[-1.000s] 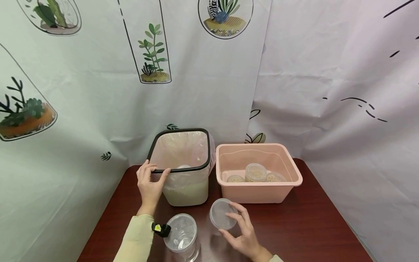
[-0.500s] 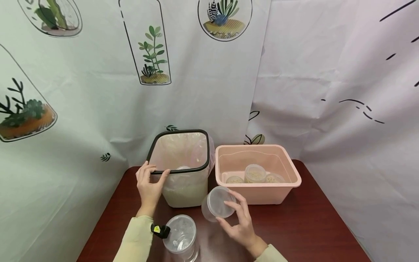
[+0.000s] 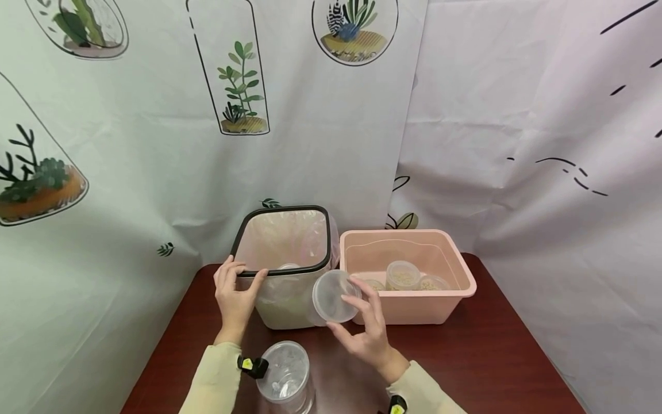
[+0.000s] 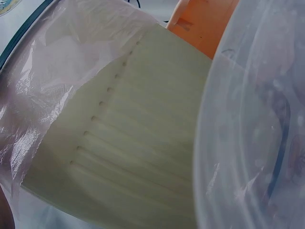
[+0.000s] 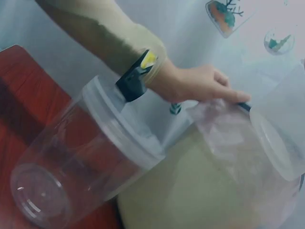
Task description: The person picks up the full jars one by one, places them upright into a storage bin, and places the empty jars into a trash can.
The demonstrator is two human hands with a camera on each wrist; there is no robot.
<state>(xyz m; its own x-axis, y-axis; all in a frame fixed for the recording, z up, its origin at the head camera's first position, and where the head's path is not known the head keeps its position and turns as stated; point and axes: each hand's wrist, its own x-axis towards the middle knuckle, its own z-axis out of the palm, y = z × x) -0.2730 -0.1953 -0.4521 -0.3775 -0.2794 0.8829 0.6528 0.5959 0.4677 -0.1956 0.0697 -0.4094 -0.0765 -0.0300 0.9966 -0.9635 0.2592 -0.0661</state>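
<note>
My left hand grips the near rim of a bin, fingers at the left corner and thumb along the front. The bin has a black rim and a thin clear liner bag. In the head view, my right hand holds a round translucent plastic container between thumb and fingers. The container is tilted, its round end towards the head camera, in front of the bin's right corner. Whether anything is inside it, I cannot tell. A clear lidded jar stands upright on the table beside my left wrist.
To the right of the bin stands a pink tub with several round lidded containers inside, holding pale pieces. Something round and pale shows inside the bin. A printed cloth hangs behind the dark red table.
My right hand has lifted the translucent container off the table area and carried it up and left towards the bin, tilting it. My left hand stays on the bin's rim.
</note>
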